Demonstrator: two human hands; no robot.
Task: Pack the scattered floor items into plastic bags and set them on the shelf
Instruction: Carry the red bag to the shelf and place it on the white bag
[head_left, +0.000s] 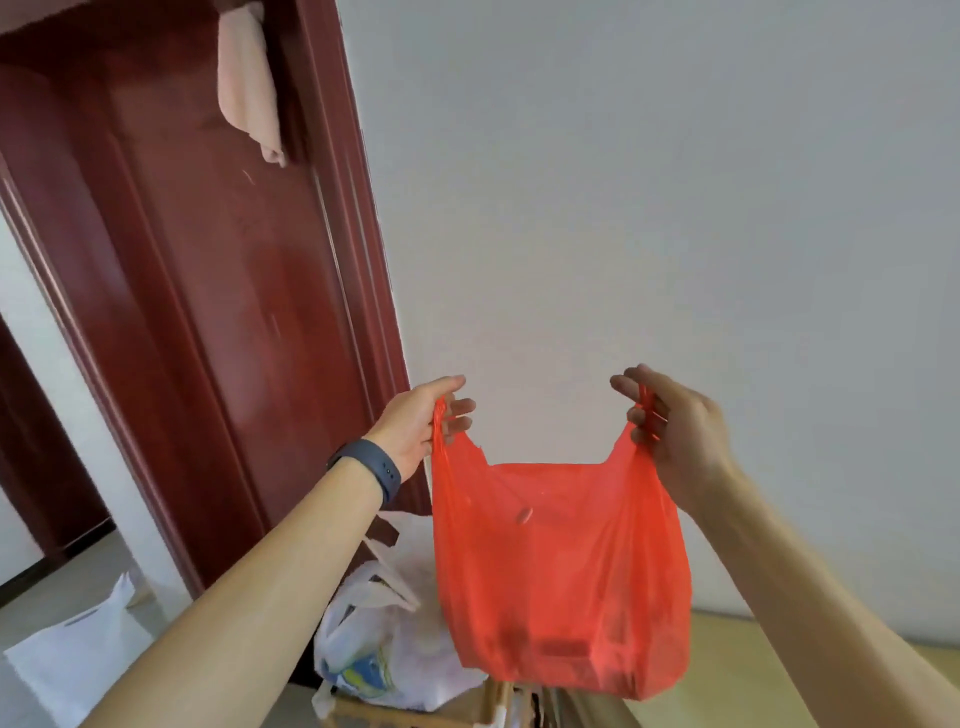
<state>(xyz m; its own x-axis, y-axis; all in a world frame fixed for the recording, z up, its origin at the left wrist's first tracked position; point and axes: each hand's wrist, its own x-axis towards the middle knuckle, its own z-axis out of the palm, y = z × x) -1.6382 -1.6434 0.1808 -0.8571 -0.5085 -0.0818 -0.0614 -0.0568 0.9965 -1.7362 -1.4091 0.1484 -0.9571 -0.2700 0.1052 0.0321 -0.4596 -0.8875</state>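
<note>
A red plastic bag hangs in the air in front of me, stretched between both hands. My left hand pinches its left handle, and a dark band sits on that wrist. My right hand grips the right handle. A dark flat shape shows faintly through the bottom of the bag. Below it a wooden shelf carries a filled white plastic bag with a blue and yellow print.
A dark red door and its frame stand on the left with a pink cloth hanging over the top. A white bag lies on the floor at lower left. A plain white wall fills the right.
</note>
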